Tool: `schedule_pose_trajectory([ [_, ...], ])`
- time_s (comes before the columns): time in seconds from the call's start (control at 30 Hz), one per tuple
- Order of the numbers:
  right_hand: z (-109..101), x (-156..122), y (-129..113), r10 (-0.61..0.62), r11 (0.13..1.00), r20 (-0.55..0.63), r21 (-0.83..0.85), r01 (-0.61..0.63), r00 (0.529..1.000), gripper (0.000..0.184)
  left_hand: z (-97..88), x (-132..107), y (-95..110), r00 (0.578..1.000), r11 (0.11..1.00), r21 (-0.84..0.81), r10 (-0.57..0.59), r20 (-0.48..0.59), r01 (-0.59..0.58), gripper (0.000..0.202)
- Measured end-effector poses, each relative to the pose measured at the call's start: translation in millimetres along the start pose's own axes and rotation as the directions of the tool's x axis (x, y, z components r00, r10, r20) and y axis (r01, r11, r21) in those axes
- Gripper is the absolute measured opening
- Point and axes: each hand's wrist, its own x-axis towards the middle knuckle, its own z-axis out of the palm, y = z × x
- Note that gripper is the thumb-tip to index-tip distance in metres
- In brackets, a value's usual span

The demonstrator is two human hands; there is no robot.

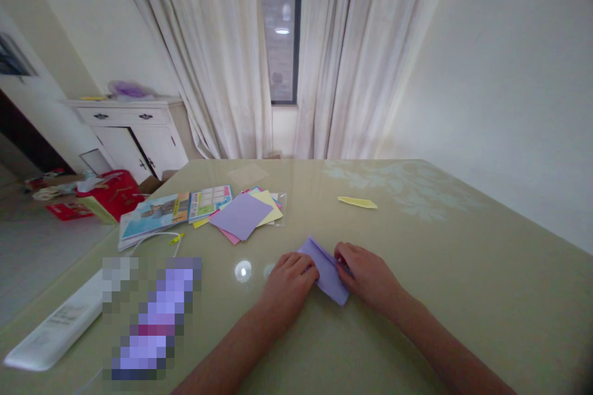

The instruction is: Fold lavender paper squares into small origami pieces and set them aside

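A folded sheet of purple paper lies slantwise on the table in front of me, with a crease running along its upper right side. My left hand grips its left edge, fingers curled over the paper. At the opposite edge my right hand pinches the paper between thumb and fingers. Both hands rest low over the tabletop, and their fingertips partly cover the sheet's sides.
A fanned stack of coloured paper lies beyond my left hand, beside open booklets. A folded yellow paper sits farther back. At left are a white power strip and a pixelated purple object on the glossy table.
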Motion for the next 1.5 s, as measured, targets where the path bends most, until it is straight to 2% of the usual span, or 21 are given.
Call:
schedule_pose_trajectory([
  [0.17,10.2,-19.9,-1.9,0.018,1.0,-0.023,0.024,-0.017,1.0,0.033,-2.9,-15.9,-8.5,0.998,0.999,-0.008,0.052,-0.022,-0.052,0.014],
  [0.27,19.1,-25.3,0.7,0.037,0.988,-0.111,0.154,-0.02,0.993,0.038,-6.4,-31.9,-8.1,0.998,0.999,0.006,0.038,-0.043,-0.038,0.019],
  [0.33,22.9,-26.8,3.8,0.037,0.98,-0.169,0.2,-0.002,0.985,0.04,-9.7,-45.7,-5.3,1.0,1.0,0.004,0.009,-0.018,-0.009,0.023],
  [0.43,24.4,-28.7,6.2,-0.095,0.992,-0.224,0.062,0.111,0.97,0.045,-16.2,-64.2,0.3,0.996,0.996,-0.047,-0.068,0.057,0.07,0.039],
  [0.5,24.1,-30.4,5.5,-0.24,0.97,-0.187,-0.085,0.228,0.953,0.047,-20.4,-70.6,3.4,0.991,0.988,-0.085,-0.122,0.049,0.126,0.042],
  [0.57,24.2,-32.0,3.6,-0.348,0.931,-0.105,-0.158,0.33,0.932,0.047,-22.9,-69.9,5.9,0.985,0.98,-0.102,-0.169,0.022,0.171,0.037],
  [0.63,25.6,-33.3,1.4,-0.386,0.914,-0.05,-0.157,0.374,0.921,0.047,-23.4,-62.0,8.1,0.978,0.974,-0.091,-0.206,0.023,0.207,0.032],
  [0.73,29.4,-34.0,0.1,-0.358,0.928,-0.078,-0.142,0.345,0.931,0.039,-20.9,-40.9,11.0,0.969,0.97,-0.032,-0.24,0.054,0.242,0.032],
  [0.83,32.4,-32.5,5.7,-0.353,0.93,-0.122,-0.16,0.332,0.928,0.031,-16.7,-19.8,11.9,0.972,0.972,-0.02,-0.234,0.033,0.234,0.046],
  [0.93,31.7,-29.9,18.6,-0.364,0.919,-0.139,-0.216,0.331,0.921,0.041,-13.5,-10.9,11.1,0.98,0.979,-0.057,-0.193,0.043,0.196,0.047],
  [1.03,27.7,-28.1,28.7,-0.333,0.933,-0.128,-0.191,0.306,0.934,0.055,-14.4,-16.9,9.7,0.982,0.98,-0.077,-0.179,0.056,0.183,0.046],
  [1.2,25.8,-26.5,21.8,-0.288,0.954,-0.111,-0.122,0.274,0.951,0.039,-26.3,-34.7,0.6,0.988,0.982,-0.132,-0.121,0.097,0.133,0.056],
  [1.37,26.6,-27.8,10.5,-0.315,0.943,-0.162,-0.164,0.289,0.935,0.04,-35.2,-38.6,-11.8,0.984,0.987,-0.125,-0.084,0.155,0.104,0.056],
  [1.5,23.7,-31.3,4.1,-0.334,0.943,-0.128,-0.06,0.329,0.934,0.026,-30.8,-37.9,-12.7,0.993,0.996,-0.003,-0.085,0.084,0.086,0.044],
])
